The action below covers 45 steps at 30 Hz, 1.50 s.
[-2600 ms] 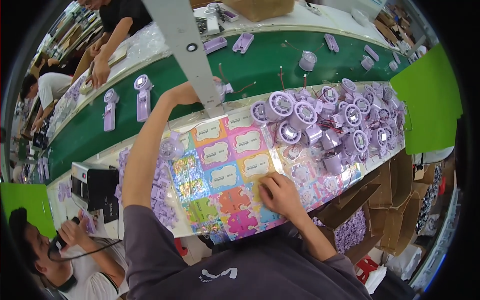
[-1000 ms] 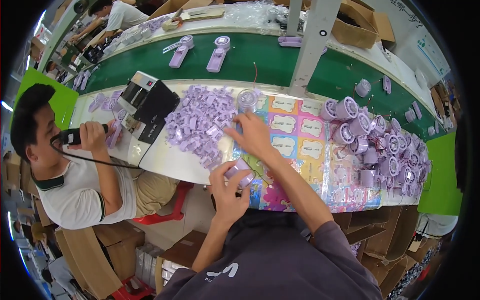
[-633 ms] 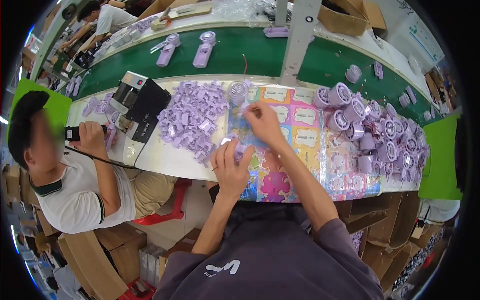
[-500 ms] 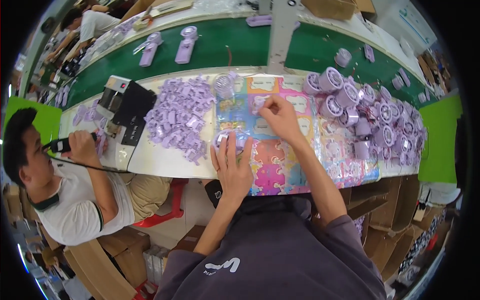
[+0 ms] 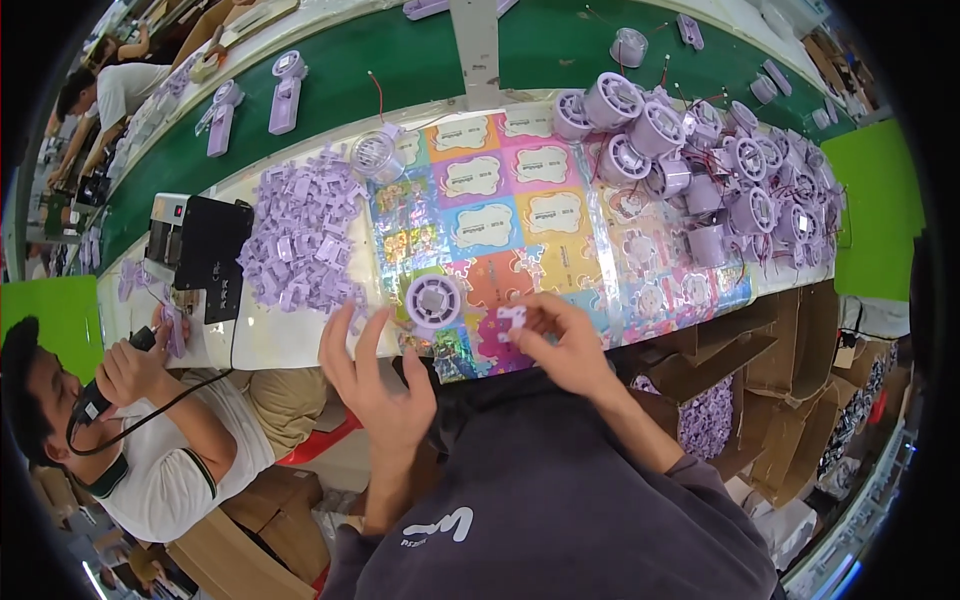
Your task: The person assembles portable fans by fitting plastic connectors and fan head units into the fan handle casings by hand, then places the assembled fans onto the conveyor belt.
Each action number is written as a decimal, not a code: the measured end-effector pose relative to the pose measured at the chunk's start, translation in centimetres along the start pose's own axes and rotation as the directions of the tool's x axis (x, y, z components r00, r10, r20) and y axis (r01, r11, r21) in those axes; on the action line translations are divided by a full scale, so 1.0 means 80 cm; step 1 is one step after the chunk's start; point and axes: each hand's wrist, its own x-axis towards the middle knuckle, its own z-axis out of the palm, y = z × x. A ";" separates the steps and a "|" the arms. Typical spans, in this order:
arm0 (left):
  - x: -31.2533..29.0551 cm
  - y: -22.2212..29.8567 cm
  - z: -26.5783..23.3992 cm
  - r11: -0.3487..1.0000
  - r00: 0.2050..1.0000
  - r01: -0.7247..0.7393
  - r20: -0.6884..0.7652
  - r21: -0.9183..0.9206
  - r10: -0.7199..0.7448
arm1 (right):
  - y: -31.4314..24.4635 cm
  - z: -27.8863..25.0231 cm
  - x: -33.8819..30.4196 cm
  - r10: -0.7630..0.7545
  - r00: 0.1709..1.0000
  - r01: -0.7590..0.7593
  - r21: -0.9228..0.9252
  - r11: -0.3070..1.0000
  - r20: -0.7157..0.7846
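My right hand (image 5: pixel 570 345) pinches a small lilac plastic bracket (image 5: pixel 512 318) between thumb and fingertips, just above the near edge of the table. A round lilac fan housing (image 5: pixel 416 290) with a grey centre lies on the colourful printed sheets to the left of the bracket. My left hand (image 5: pixel 382 395) hovers at the table edge, near the housing and apart from it. Its fingers are spread, with nothing in them. Beyond my left hand is a large heap of similar small lilac plastic parts (image 5: pixel 300 235).
Many lilac round housings with thin wires (image 5: pixel 750 210) pile up at the right. A clear round part (image 5: pixel 377 157) stands at the back of the sheets (image 5: pixel 480 225). Left of the heap is a black-topped device (image 5: pixel 215 260). A co-worker (image 5: pixel 170 450) sits at left, holding a corded tool.
My left hand has let go of the round housing and drawn back, fingers spread. My right hand has come from mid-sheet toward me, holding the bracket. The whole view has shifted.
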 end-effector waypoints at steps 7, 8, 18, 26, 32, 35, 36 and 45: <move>0.074 -0.031 0.020 0.969 0.732 -0.093 0.644 -0.230 0.224 | -0.002 0.032 -0.004 0.006 0.992 0.001 -0.051 0.999 0.130; 0.079 -0.021 0.019 0.970 0.753 -0.074 0.624 -0.233 0.207 | -0.002 0.030 -0.007 0.012 0.993 -0.006 -0.046 0.999 0.116; 0.063 -0.055 0.109 0.893 0.933 0.156 0.359 -0.422 0.006 | -0.022 0.018 0.014 -0.124 0.982 0.107 -0.123 0.987 -0.142; 0.048 -0.042 0.113 0.539 0.890 0.451 0.407 -0.712 -0.207 | -0.021 0.019 0.071 -0.173 0.985 0.172 -0.216 0.961 0.014; 0.051 -0.046 0.107 0.680 0.948 0.286 0.303 -0.675 -0.098 | -0.026 0.029 0.093 -0.098 0.987 0.141 -0.410 0.901 0.125; 0.055 -0.044 0.103 0.796 0.983 0.122 0.180 -0.592 -0.017 | -0.024 0.030 0.095 -0.004 0.993 0.037 -0.281 0.959 0.116; 0.058 -0.039 0.102 0.866 0.990 0.064 0.141 -0.496 0.008 | -0.020 0.028 0.095 0.023 0.995 -0.005 -0.191 0.982 0.092; 0.027 0.013 0.104 0.389 0.866 0.498 0.466 -0.775 -0.180 | -0.042 0.011 0.040 -0.165 0.977 0.176 0.080 0.981 -0.133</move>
